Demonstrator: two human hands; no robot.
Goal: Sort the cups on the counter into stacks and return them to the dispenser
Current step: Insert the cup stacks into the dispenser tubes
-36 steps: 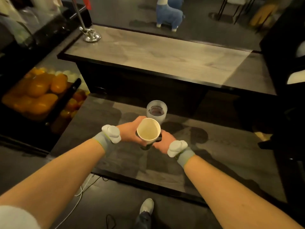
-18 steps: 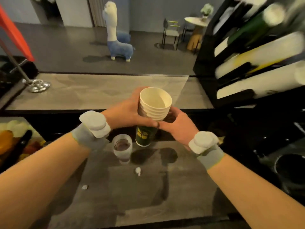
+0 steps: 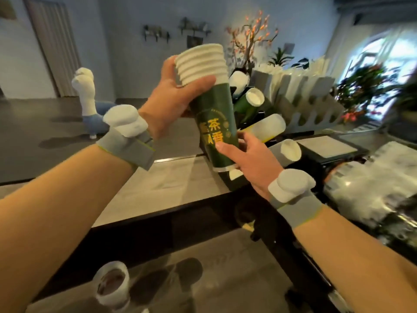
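Observation:
A stack of green paper cups (image 3: pixel 214 123) with yellow lettering and several white rims at its top is held up at chest height, tilted with the rims to the upper left. My left hand (image 3: pixel 171 98) grips the stack just under the rims. My right hand (image 3: pixel 252 163) holds the stack's bottom end, thumb across the green side. Just behind and to the right is the black cup dispenser (image 3: pixel 259 123), whose slanted tubes show the white ends of other cup stacks (image 3: pixel 255 97).
A frosted plastic cup (image 3: pixel 111 283) with dark liquid stands on the lower grey counter (image 3: pixel 225 279) at the bottom left. The upper wooden counter (image 3: pixel 171 177) runs behind. A white holder of packets (image 3: pixel 309 96) and shiny wrapped packs (image 3: pixel 372 188) sit on the right.
Both hands lifted the cup stack from the lower counter up and to the right, toward the dispenser. The stack tilted, and my view swung up from the counter.

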